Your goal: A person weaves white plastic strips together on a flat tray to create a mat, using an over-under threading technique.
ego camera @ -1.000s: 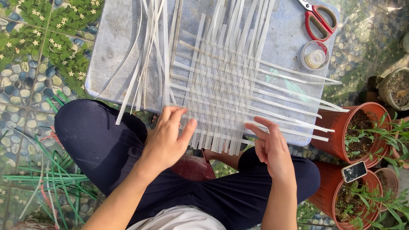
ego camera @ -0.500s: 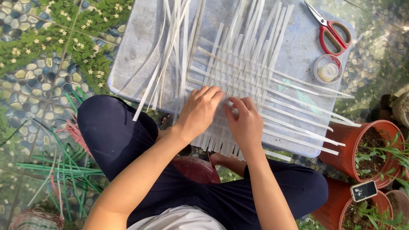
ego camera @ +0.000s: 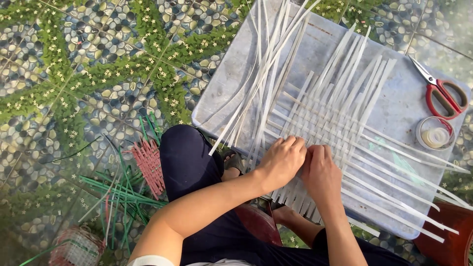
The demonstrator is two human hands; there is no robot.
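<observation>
Down on the pebble-patterned floor (ego camera: 74, 74), far left, lies a loose bundle of green strips (ego camera: 118, 197) beside a small red woven piece (ego camera: 148, 167). The person sits with dark-trousered knees drawn up against the pale grey surface (ego camera: 236, 74). On it, a sheaf of loose white strips (ego camera: 263, 79) fans out towards the top edge. Next comes the white woven mat (ego camera: 335, 118), lying flat near the front edge of the surface. The left hand (ego camera: 282, 161) presses down on the mat's near edge, fingers curled flat on the strips, its grip closed around nothing. Touching it, the right hand (ego camera: 321, 172) lies flat on the weave likewise. Further right sit a roll of clear tape (ego camera: 434, 134) and red-handled scissors (ego camera: 441, 91).
</observation>
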